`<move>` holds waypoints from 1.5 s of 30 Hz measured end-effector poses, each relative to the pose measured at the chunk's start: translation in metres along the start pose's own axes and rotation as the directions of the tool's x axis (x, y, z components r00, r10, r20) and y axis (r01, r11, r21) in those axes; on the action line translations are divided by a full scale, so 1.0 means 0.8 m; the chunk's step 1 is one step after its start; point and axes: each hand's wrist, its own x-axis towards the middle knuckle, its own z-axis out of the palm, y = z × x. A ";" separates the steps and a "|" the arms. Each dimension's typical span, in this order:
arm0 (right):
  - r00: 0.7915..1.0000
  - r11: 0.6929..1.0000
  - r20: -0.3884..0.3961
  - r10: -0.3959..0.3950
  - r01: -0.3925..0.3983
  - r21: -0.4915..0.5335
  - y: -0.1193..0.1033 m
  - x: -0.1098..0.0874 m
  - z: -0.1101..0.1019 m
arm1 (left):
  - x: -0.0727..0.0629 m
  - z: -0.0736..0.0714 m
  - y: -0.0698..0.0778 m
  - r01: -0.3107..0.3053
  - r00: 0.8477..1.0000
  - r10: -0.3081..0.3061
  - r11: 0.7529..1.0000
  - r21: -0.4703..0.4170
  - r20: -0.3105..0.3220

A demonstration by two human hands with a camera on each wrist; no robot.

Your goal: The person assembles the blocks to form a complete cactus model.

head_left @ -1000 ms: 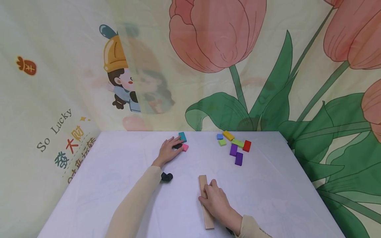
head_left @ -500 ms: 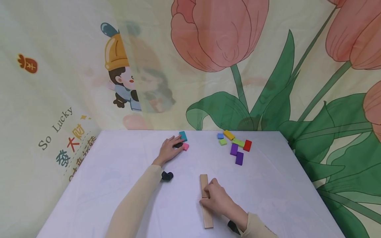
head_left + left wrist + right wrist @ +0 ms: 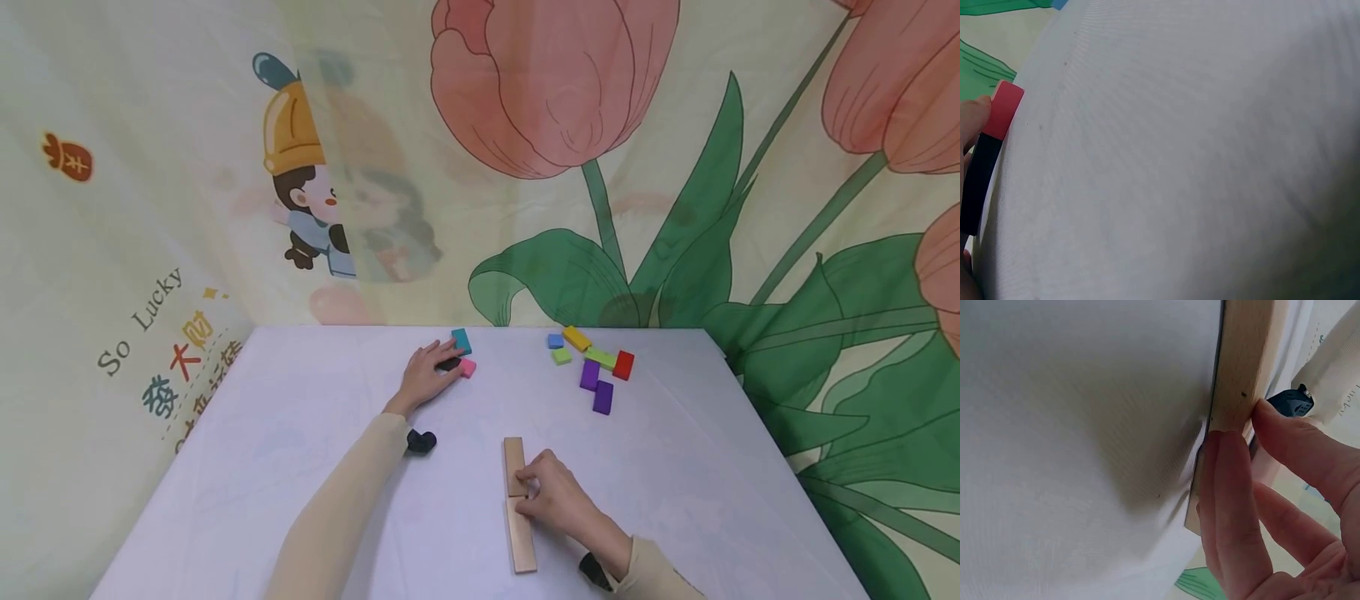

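At the back of the table my left hand [image 3: 429,375] lies with its fingers stretched out, among a teal block [image 3: 462,340], a black block [image 3: 449,364] and a pink block [image 3: 468,367]. Its thumb touches the pink block [image 3: 1007,109], which meets the black block [image 3: 980,184] in the left wrist view. Two plain wooden blocks lie end to end near the front: a far one [image 3: 513,465] and a near one [image 3: 522,550]. My right hand [image 3: 561,500] touches them around their joint. In the right wrist view its thumb and fingertips rest on the wood [image 3: 1241,369].
To the back right lie a blue block [image 3: 555,341], a yellow block [image 3: 577,337], green blocks [image 3: 562,357], purple blocks [image 3: 603,397] and a red block [image 3: 623,365]. A white cloth covers the table [image 3: 300,433]. Behind it hangs a printed curtain [image 3: 390,100].
My right hand has drawn back slightly to the right, so the joint between the wooden blocks now shows. The wooden blocks look nearly unmoved. My left hand has stayed in place.
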 end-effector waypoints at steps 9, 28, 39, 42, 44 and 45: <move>0.998 1.000 -0.052 -0.023 0.023 -0.009 0.005 0.003 0.003 | -0.001 0.000 -0.002 0.003 1.000 -0.003 1.000 -0.001 0.005; 0.999 0.999 0.007 -0.043 0.043 0.024 0.014 0.010 0.005 | -0.007 0.001 0.003 -0.022 0.999 0.021 0.999 -0.023 -0.029; 0.995 0.991 0.094 -0.037 0.024 0.130 0.018 0.007 0.000 | -0.005 0.000 0.003 -0.019 0.999 0.019 1.000 -0.020 -0.029; 0.995 0.985 0.097 -0.012 -0.005 0.171 0.016 0.007 0.000 | -0.003 0.000 0.003 -0.022 0.999 0.021 1.000 -0.023 -0.033; 0.996 0.982 0.095 -0.003 -0.015 0.186 0.015 0.007 0.000 | -0.003 -0.001 0.004 -0.020 0.999 0.019 0.999 -0.025 -0.032; 0.996 0.982 0.092 0.001 -0.018 0.190 0.015 0.007 0.000 | -0.003 -0.001 0.004 -0.020 0.999 0.020 0.999 -0.024 -0.033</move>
